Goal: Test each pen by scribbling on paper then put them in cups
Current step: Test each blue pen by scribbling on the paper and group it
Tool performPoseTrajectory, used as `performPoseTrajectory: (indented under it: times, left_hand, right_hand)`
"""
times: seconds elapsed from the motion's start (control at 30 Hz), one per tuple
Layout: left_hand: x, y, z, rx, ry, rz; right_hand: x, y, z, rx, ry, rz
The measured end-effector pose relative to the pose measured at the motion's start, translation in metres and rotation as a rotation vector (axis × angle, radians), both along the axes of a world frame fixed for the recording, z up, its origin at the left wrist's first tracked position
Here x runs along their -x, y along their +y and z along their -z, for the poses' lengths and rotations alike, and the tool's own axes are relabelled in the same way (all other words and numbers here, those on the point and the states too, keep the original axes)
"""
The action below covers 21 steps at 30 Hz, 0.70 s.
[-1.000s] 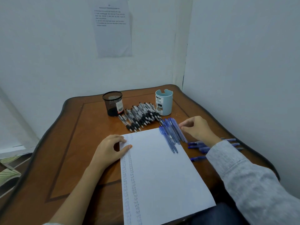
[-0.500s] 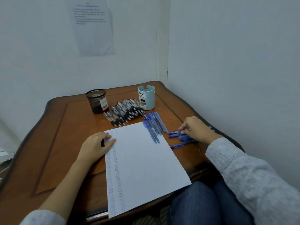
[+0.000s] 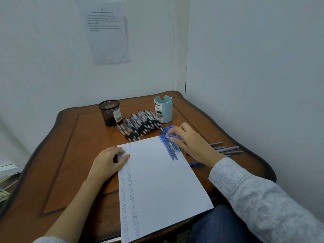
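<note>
Wooden table (image 3: 70, 155) in a wall corner, printed sheet (image 3: 108, 41) stuck on the wall behind. White paper (image 3: 157, 181) lies mid-table, scribble columns down its left side. Left hand (image 3: 107, 163) flat, pressing the paper's left edge. Right hand (image 3: 192, 142) curled over the blue pens (image 3: 169, 149) at the paper's top right corner, fingertips on them; grip blurred, can't tell. Black pens (image 3: 140, 125) heaped between the cups. Loose blue pens (image 3: 228, 149) right of the wrist. Light-blue cup (image 3: 164, 109): inside hidden. Black mesh cup (image 3: 110, 113): only dark base shows.

Wood table (image 3: 70, 163): paper sheet (image 3: 157, 181); blk pens (image 3: 140, 125); blue pens (image 3: 228, 149); mesh cup (image 3: 110, 113); blue cup (image 3: 164, 109).
</note>
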<state>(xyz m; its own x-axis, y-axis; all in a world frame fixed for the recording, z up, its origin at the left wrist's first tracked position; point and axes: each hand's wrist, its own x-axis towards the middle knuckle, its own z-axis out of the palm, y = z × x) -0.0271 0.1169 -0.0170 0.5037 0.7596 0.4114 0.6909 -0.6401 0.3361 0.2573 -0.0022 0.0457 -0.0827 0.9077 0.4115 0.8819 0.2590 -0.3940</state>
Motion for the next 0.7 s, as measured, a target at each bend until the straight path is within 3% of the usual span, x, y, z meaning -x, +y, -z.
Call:
performPoseTrajectory:
  times: [0.17,0.27,0.37,0.7]
  left_hand:
    - [0.003,0.004,0.004,0.008,-0.03,0.011]
    - [0.005,0.008,0.006,0.015,-0.043,0.033]
    - [0.007,0.011,0.004,0.042,-0.056,0.04]
    - [0.007,0.014,0.007,0.046,-0.077,0.046]
  right_hand:
    - [0.02,0.022,0.018,0.086,0.081,0.003]
    - [0.027,0.029,0.032,0.114,-0.038,0.076]
    - [0.032,0.03,0.042,0.082,-0.154,0.118]
    - [0.032,0.033,0.06,-0.13,-0.206,0.224]
